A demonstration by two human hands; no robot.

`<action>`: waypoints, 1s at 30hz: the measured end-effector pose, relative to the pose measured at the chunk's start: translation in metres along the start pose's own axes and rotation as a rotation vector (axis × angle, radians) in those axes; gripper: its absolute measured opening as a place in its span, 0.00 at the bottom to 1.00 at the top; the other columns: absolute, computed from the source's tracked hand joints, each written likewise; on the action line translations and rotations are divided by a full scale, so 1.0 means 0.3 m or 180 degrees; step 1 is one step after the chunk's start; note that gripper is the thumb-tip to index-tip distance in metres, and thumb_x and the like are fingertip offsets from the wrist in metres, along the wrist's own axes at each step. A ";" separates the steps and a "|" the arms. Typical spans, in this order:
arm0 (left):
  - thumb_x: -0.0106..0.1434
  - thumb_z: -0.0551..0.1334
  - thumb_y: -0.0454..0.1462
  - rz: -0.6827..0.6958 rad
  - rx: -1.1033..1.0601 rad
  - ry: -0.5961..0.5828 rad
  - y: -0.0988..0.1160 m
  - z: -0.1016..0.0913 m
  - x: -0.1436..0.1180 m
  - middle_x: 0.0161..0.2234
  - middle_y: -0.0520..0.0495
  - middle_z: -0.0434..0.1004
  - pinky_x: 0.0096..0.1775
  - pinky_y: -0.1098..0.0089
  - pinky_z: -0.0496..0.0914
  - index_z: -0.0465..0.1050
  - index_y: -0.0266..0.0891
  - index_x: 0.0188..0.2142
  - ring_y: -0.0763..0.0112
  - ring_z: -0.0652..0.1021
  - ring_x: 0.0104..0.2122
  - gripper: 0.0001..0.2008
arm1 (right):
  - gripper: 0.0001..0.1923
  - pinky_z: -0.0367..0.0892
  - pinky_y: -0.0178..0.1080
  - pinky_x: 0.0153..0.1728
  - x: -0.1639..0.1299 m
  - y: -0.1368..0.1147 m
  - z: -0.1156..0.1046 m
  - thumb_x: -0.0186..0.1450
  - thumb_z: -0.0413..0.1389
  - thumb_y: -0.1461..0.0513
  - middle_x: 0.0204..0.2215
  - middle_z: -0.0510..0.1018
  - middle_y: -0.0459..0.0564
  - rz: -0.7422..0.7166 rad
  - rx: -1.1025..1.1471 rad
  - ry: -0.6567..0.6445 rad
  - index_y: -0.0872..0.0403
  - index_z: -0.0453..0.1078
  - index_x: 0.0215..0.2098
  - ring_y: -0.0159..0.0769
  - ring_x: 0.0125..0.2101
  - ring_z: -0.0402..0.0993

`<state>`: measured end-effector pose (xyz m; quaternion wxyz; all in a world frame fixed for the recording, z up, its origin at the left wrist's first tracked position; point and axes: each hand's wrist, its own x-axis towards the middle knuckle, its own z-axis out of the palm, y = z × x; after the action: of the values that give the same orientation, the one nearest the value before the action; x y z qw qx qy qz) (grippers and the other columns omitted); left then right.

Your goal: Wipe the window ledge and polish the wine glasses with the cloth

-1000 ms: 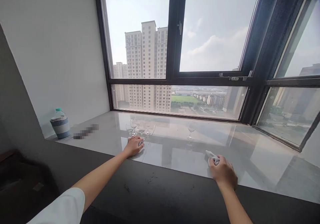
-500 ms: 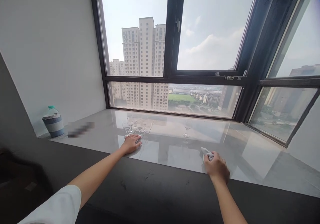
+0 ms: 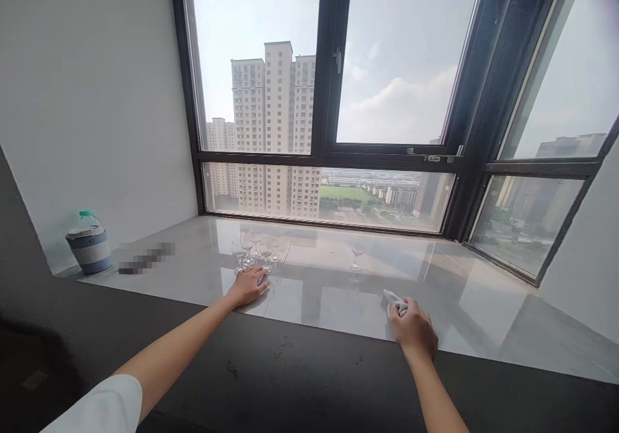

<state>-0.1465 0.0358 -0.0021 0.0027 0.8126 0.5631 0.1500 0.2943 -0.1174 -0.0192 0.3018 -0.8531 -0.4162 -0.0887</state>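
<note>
My left hand [image 3: 247, 286] lies on the glossy grey windowsill [image 3: 314, 310], fingers extended and nothing visible in them. Just beyond its fingertips stands a cluster of several clear stemmed glasses [image 3: 247, 242], upright; whether the fingers touch the nearest one I cannot tell. My right hand [image 3: 414, 330] is closed around a crumpled whitish cloth [image 3: 394, 301] near the sill's front edge. One more stemmed glass [image 3: 357, 250] stands upright by itself, farther back and to the left of that hand.
At the sill's left end is a blue-and-white tub [image 3: 90, 250] with a green-capped clear bottle [image 3: 87, 217] at it. Beside it lies a blurred-out dark object [image 3: 145, 260]. A dark-framed window [image 3: 324, 159] rises behind, meeting a side window [image 3: 529, 223] at right.
The whole view has shifted a little, so the scene sits slightly further left and lower. Both hands keep nearly the same places on the sill, and the glasses have not moved.
</note>
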 end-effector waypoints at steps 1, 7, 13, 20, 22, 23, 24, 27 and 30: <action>0.64 0.51 0.53 -0.0009 -0.0007 0.0028 0.000 0.001 0.000 0.62 0.47 0.62 0.61 0.53 0.51 0.64 0.51 0.59 0.54 0.60 0.61 0.27 | 0.20 0.63 0.41 0.40 0.000 0.000 -0.001 0.66 0.45 0.54 0.46 0.75 0.54 0.0005 0.0000 0.0003 0.54 0.65 0.52 0.44 0.46 0.69; 0.64 0.51 0.53 0.0055 -0.0070 0.0200 0.004 -0.004 -0.004 0.58 0.45 0.66 0.59 0.55 0.55 0.67 0.49 0.56 0.55 0.64 0.58 0.25 | 0.20 0.63 0.41 0.41 -0.007 -0.010 -0.020 0.66 0.45 0.54 0.47 0.75 0.55 0.0045 0.0014 -0.0032 0.54 0.66 0.52 0.45 0.47 0.69; 0.64 0.50 0.53 0.0071 -0.0058 0.0117 0.002 0.002 0.001 0.58 0.46 0.66 0.60 0.54 0.53 0.68 0.49 0.56 0.54 0.63 0.59 0.25 | 0.21 0.63 0.41 0.41 -0.006 -0.002 -0.009 0.66 0.45 0.53 0.47 0.75 0.54 0.0073 0.0012 -0.0013 0.53 0.65 0.52 0.45 0.48 0.68; 0.64 0.48 0.54 -0.0039 0.0006 0.0024 0.003 0.005 0.005 0.60 0.46 0.64 0.60 0.51 0.50 0.66 0.50 0.58 0.53 0.60 0.61 0.27 | 0.20 0.63 0.41 0.40 -0.003 0.006 -0.002 0.65 0.45 0.53 0.46 0.74 0.55 0.0086 0.0065 -0.0065 0.52 0.66 0.51 0.46 0.48 0.68; 0.65 0.48 0.55 -0.0074 0.0030 -0.0003 0.001 0.005 0.006 0.61 0.45 0.63 0.60 0.50 0.49 0.65 0.50 0.59 0.52 0.59 0.61 0.27 | 0.20 0.63 0.41 0.40 -0.003 0.005 -0.003 0.65 0.45 0.53 0.46 0.74 0.55 0.0100 0.0074 -0.0057 0.52 0.66 0.51 0.46 0.48 0.68; 0.65 0.48 0.55 -0.0081 0.0042 -0.0019 0.000 0.006 0.007 0.61 0.45 0.63 0.60 0.50 0.49 0.64 0.50 0.59 0.52 0.59 0.61 0.28 | 0.20 0.63 0.41 0.40 -0.003 0.005 -0.004 0.65 0.45 0.53 0.46 0.74 0.54 0.0100 0.0077 -0.0057 0.52 0.66 0.51 0.45 0.48 0.67; 0.65 0.47 0.55 -0.0081 0.0049 -0.0037 -0.002 0.007 0.009 0.61 0.45 0.62 0.60 0.49 0.49 0.64 0.50 0.59 0.52 0.58 0.61 0.28 | 0.20 0.63 0.41 0.40 -0.003 0.005 -0.005 0.65 0.45 0.53 0.47 0.74 0.54 0.0104 0.0078 -0.0060 0.52 0.66 0.51 0.45 0.48 0.67; 0.64 0.46 0.56 -0.0108 0.0056 -0.0093 -0.007 0.012 0.014 0.62 0.44 0.60 0.61 0.48 0.47 0.63 0.50 0.60 0.50 0.57 0.62 0.29 | 0.21 0.63 0.42 0.40 -0.002 0.005 -0.006 0.65 0.45 0.53 0.47 0.74 0.54 0.0114 0.0068 -0.0091 0.51 0.65 0.52 0.45 0.48 0.67; 0.64 0.47 0.56 -0.0157 0.0060 -0.0084 -0.010 0.017 0.017 0.64 0.44 0.57 0.61 0.48 0.46 0.62 0.49 0.61 0.50 0.56 0.63 0.30 | 0.20 0.63 0.42 0.40 -0.002 0.006 -0.005 0.65 0.45 0.53 0.47 0.74 0.54 0.0110 0.0045 -0.0100 0.51 0.65 0.51 0.45 0.48 0.67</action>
<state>-0.1465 0.0424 -0.0064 0.0061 0.8004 0.5842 0.1339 0.2954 -0.1196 -0.0191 0.3027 -0.8593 -0.4067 -0.0670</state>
